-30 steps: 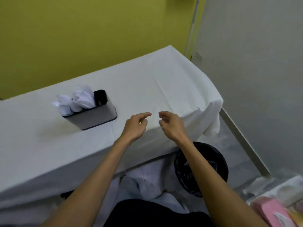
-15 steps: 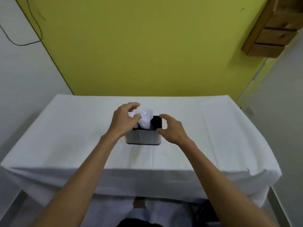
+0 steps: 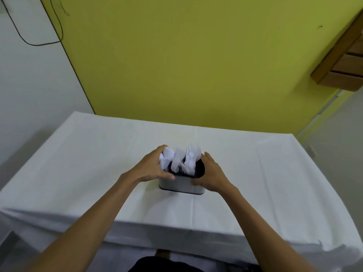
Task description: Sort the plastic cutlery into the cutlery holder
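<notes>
Back wall (image 3: 176, 65): yellow-green paint, plain; filled the upper half of the head view.
Side wall (image 3: 29, 85): white, on the left; met the yellow one along a dark slanted edge.
Table (image 3: 88, 173): draped in white, with fold creases running front to back; the near edge of the drape hung down toward the person.
Shelf (image 3: 341, 65): wooden, mounted high on the right, partly cut off by the frame edge.
Cable (image 3: 39, 44): thin and dark, looped on the white wall at upper left.
Cutlery holder (image 3: 181, 186): grey box with rounded corners and a dark inside; stood upright at mid-table, between the two hands.
Plastic cutlery (image 3: 186, 160): white pieces standing bunched in the holder, tops above the rim. They filled the left and middle, while the right end of the opening showed dark. Blurred, so spoons could not be told from forks, and no dividers could be made out.
Left hand (image 3: 151, 167): gripped the left end of the holder. Thumb lay across the front wall near the rim; fingers curled over the top, tips touching the leftmost white pieces.
Right hand (image 3: 212, 175): gripped the right end. Thumb pressed on the front wall; fingers wrapped along the right side, index tip up by the rim.
</notes>
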Available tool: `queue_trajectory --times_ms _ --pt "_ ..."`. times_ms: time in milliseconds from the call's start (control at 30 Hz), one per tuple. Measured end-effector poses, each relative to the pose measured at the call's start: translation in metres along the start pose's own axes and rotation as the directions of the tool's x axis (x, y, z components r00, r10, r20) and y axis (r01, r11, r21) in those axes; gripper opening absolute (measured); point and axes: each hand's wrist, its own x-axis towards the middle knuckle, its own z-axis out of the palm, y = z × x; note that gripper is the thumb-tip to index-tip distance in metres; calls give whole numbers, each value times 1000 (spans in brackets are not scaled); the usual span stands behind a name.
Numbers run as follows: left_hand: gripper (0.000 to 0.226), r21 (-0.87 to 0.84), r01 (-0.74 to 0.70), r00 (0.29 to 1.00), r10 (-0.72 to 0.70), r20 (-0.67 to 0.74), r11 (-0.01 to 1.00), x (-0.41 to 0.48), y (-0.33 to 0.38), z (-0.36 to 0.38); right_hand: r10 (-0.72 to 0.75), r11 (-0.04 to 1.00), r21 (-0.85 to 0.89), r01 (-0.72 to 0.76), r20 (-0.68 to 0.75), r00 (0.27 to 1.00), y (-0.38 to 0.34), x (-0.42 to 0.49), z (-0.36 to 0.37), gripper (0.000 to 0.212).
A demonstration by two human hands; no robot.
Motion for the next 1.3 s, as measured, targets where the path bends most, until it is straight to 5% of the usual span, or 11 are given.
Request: queue_trajectory --times_ms 467,1033,1300 --pt "102 140 -76 996 81 -32 987 87 6 -57 -74 996 -50 71 -44 996 -21 97 -33 80" --pt "94 163 11 999 -5 -37 987 196 -5 -76 -20 996 -84 15 -55 998 -24 200 -44 92" --pt "152 128 -10 997 1 72 992 186 5 -85 2 979 -204 12 67 998 -21 201 -62 99"
